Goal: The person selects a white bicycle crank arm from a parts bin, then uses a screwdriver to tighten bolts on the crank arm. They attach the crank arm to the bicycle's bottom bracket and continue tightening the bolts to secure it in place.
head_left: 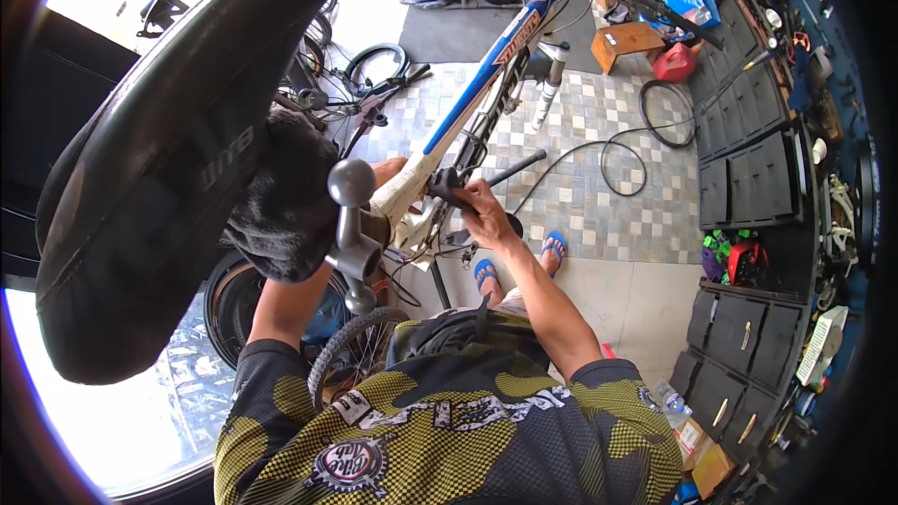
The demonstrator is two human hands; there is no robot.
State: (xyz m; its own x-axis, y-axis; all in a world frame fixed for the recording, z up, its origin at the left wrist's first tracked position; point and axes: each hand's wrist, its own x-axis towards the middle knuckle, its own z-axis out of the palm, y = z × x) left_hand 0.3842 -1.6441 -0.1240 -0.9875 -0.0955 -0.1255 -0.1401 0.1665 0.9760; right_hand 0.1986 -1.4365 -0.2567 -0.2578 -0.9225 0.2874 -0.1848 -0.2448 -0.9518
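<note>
A white and blue bicycle frame (458,112) runs from the middle toward the upper right. My right hand (486,215) is closed, its fingers against a black part (443,183) beside the frame's tube; I cannot make out its exact kind. My left hand (388,169) reaches behind the frame's white end, and its fingers are hidden. A grey T-shaped clamp handle with ball ends (350,224) stands close by, over the left forearm. Beside it hangs a dark fuzzy cloth (285,196). A large black saddle (140,187) looms close at the left, covering much of the view.
Dark drawer cabinets (748,178) and a wall of tools line the right. A black hose (608,145) curls over the tiled floor. Beyond are a wooden stool (627,42), a red container (675,63) and loose tyres (376,65). A wheel (360,346) stands by my left arm.
</note>
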